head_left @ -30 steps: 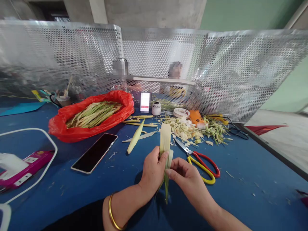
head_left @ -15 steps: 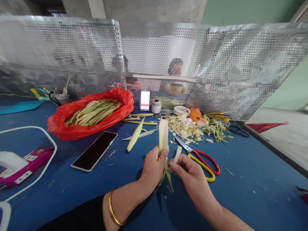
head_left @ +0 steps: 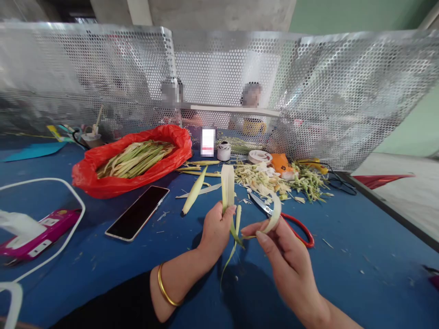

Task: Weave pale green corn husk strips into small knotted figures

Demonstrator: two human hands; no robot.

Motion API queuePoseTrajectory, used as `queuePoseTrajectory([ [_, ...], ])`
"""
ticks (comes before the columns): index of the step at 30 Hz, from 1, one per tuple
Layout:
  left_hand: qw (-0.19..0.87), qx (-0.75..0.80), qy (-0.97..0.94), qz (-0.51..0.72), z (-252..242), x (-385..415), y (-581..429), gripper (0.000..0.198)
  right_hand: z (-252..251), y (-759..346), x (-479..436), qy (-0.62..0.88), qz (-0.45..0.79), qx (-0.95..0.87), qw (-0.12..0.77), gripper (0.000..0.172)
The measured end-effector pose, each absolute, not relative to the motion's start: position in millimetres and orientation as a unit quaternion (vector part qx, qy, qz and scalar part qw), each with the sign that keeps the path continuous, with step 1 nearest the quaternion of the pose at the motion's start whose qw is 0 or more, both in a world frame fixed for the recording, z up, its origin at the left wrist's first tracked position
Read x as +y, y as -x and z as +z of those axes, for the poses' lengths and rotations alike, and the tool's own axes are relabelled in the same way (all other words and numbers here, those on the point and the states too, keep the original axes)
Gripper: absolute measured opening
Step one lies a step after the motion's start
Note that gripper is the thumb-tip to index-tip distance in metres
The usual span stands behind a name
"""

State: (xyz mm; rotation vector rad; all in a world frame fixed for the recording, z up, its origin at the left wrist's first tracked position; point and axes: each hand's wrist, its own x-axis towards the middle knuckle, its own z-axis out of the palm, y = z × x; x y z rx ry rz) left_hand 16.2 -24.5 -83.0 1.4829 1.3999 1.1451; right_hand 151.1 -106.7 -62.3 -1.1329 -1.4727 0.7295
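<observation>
Holding a broad pale husk strip upright at the centre of the frame, in the closed grip of the left hand, with green tails dangling below. Pinching a narrower curled strip in the grip of the right hand, right of centre, above the scissors on the counter. Probably separating strips by hand at this step. Next, likely calling for a light right pinch and steady left hold, without tearing.

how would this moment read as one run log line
left hand: gripping pale leaf strip | right hand: pinching curled leaf strip | scissors: partly hidden by right hand | phone: left of left hand
</observation>
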Motion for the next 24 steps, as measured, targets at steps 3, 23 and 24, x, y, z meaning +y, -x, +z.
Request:
queuePoseTrajectory([
  [3,0.38,0.556,-0.581,0.456,-86,-21,-15,0.027,-58,-156,-115,0.446,0.253,-0.641,0.571,0.011],
  [23,0.527,0.528,-0.489,0.452,-65,-26,-14,0.03,-65,-152,-90,0.593,0.471,-0.632,0.166,0.017],
  [24,0.535,0.519,-0.492,0.45,-65,-28,-15,0.031,-62,-154,-90,0.604,0.418,-0.655,0.177,0.021],
])
